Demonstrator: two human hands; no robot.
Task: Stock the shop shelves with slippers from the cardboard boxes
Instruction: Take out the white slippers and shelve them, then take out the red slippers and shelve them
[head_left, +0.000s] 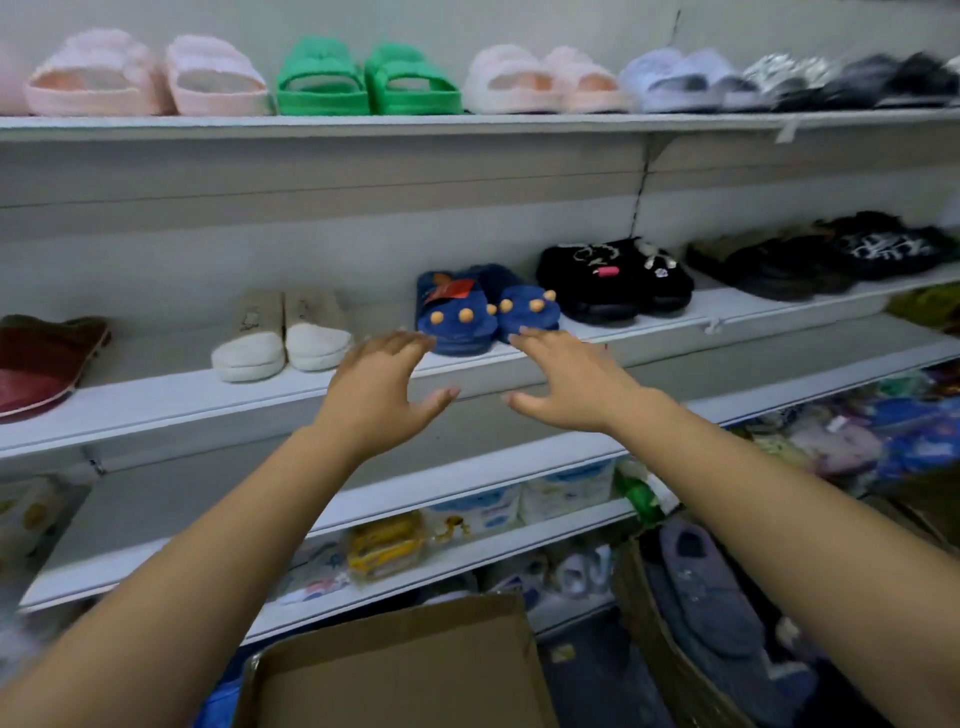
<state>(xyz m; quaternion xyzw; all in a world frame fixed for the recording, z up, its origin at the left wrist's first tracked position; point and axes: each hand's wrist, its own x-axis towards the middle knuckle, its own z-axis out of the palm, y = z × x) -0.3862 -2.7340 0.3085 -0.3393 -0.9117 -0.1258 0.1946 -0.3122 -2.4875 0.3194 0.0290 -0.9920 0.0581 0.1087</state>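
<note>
No text, label or number is legible anywhere.

Blue fleece slippers with round yellow studs (485, 312) sit on the white middle shelf (156, 400), between cream closed-toe slippers (283, 338) left and black fluffy slippers (615, 280) right.

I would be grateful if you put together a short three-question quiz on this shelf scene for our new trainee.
1. True or false: the left hand is gripping a slipper.
2. Which pair sits on the middle shelf just ahead of both hands? A) green slides B) blue slippers with orange dots C) pink fluffy slides
3. Fill in: on the top shelf, the green slides stand between two ____ pairs.

Key
1. False; both it and the right hand are open and empty.
2. B, the blue slippers.
3. Pink.
</note>
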